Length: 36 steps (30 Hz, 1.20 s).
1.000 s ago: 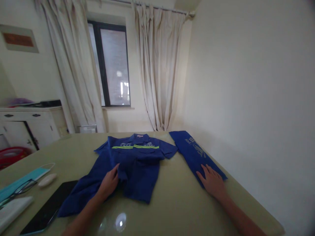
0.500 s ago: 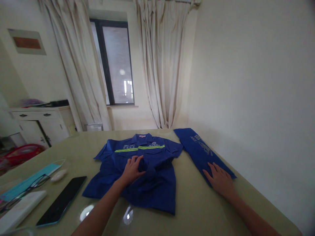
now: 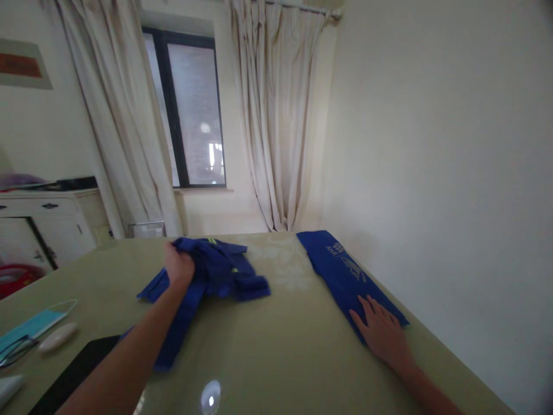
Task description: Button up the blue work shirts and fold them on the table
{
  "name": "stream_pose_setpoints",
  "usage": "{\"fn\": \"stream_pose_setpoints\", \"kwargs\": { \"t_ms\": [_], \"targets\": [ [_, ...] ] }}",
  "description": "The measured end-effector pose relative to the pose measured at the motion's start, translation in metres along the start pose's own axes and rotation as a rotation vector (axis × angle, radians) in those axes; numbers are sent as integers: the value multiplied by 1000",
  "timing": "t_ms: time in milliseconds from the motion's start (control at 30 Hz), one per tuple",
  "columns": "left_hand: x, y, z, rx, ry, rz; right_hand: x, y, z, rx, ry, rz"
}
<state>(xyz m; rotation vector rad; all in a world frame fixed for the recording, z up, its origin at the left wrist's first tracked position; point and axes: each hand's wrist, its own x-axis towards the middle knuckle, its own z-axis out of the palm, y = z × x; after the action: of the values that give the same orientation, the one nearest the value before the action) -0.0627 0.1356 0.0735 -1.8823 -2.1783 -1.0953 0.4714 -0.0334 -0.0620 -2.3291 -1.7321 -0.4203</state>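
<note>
At the far left of the table, my left hand is closed on a bunched part of a dark blue work shirt. The shirt is crumpled, with bits of its yellow-green stripe showing and one length of cloth trailing toward me. On the right, my right hand lies flat with its fingers apart on the near end of a folded blue cloth bag or garment. Grey lettering and a grey printed logo show on that folded piece.
The greenish table meets a white wall on the right. At the left lie a black phone, a pale oval object, a light blue face mask, glasses and a white object.
My left hand has gripped the shirt, which lay spread out, and pulled it left into a bunch. My right hand has stayed on the folded blue piece. The view has turned slightly right.
</note>
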Motion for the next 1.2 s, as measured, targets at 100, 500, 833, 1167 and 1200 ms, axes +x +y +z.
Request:
{"fn": "stream_pose_setpoints", "kwargs": {
  "t_ms": [100,500,833,1167,1200],
  "targets": [
    [40,-13,-32,68,186,-110,-1,-1,0,-5,0,6],
    [-65,-115,54,407,-259,42,-2,-7,-11,-5,-80,49],
    [-85,-87,41,302,-92,229,-4,-13,-24,15,-9,30],
    [-137,-60,59,109,-420,404,-2,-64,-66,16,-162,11],
    [-136,-58,56,105,-418,398,-2,-80,-68,38,-188,2]
  ]
}}
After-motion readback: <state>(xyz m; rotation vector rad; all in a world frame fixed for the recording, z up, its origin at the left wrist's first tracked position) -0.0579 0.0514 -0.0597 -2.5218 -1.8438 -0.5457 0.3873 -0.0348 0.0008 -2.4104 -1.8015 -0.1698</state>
